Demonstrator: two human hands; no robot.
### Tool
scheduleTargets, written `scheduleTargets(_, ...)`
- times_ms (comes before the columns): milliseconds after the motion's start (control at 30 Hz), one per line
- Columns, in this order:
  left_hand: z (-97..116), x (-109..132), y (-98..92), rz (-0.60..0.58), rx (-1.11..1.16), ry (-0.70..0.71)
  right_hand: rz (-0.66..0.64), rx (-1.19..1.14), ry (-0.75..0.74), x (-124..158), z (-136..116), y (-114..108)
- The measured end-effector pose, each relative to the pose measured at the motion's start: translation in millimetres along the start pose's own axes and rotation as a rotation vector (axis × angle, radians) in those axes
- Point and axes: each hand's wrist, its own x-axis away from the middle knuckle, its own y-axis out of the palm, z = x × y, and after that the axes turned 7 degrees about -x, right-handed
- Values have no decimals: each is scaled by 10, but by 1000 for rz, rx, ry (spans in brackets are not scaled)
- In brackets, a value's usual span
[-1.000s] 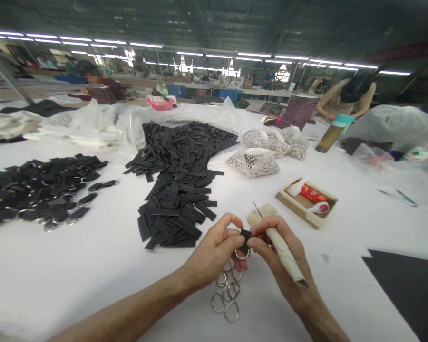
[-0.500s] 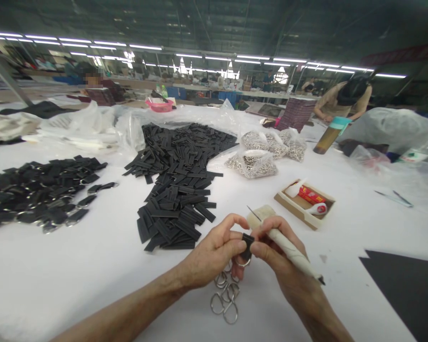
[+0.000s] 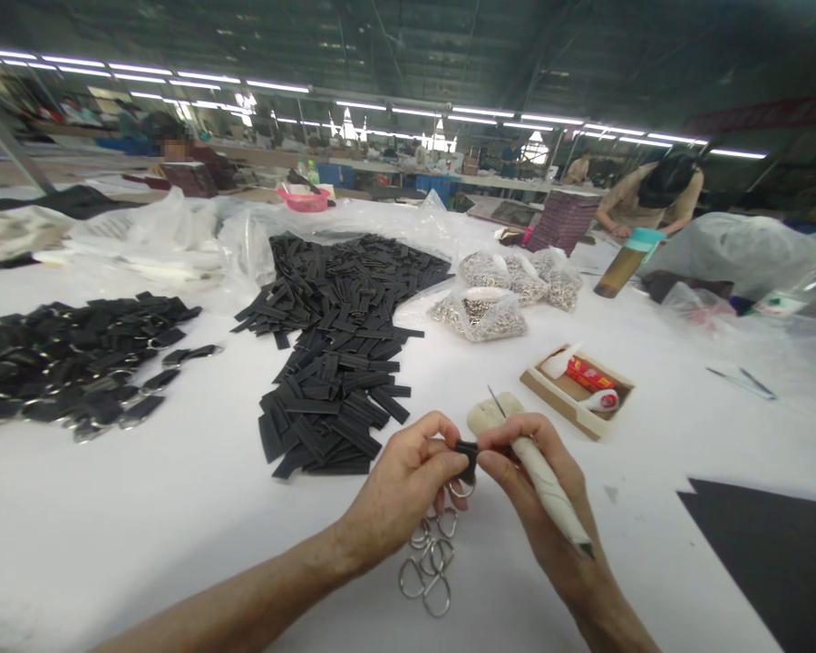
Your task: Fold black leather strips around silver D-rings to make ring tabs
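Note:
A short black strap (image 3: 471, 469), folded around a metal D-ring (image 3: 461, 494), is pinched between the thumb and fingers of my left hand (image 3: 401, 481). The thumb and forefinger of my right hand (image 3: 534, 512) close on the strap's right edge. That same hand also holds an awl-like tool (image 3: 550, 487) with a pale wrapped handle. Its thin metal tip points up and away, over a pale pad (image 3: 482, 416) on the table. Several loose D-rings (image 3: 436, 567) lie just below my left hand.
Flat black strips (image 3: 333, 363) form a long heap ahead. Black straps with rings (image 3: 88, 363) are piled at left. Bags of metal rings (image 3: 480, 313), an open box (image 3: 571, 410), a bottle (image 3: 618, 268), tweezers (image 3: 748, 385) and black sheet material (image 3: 775, 553) lie rightward. A co-worker (image 3: 653, 195) bends over the table.
The strap and ring have tilted slightly in my fingers. My right hand has turned a little, so the tool stands steeper. The whole view has shifted slightly.

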Motion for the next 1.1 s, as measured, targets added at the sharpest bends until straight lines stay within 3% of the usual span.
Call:
scheduleTargets(300,77,-21,-9,78,68,-103,-5,-85,37,-21,60,-3)
scheduleTargets(533,65,2,-11,37,49,-49,-23,-89,37,-21,84,-6)
scheduleTargets(800,33,30,14,92,-76,-26,-36,-2,2,11,32,0)
scheduleTargets(1100,-29,37,73,187,-271,26,37,184,-85,87,-25,122)
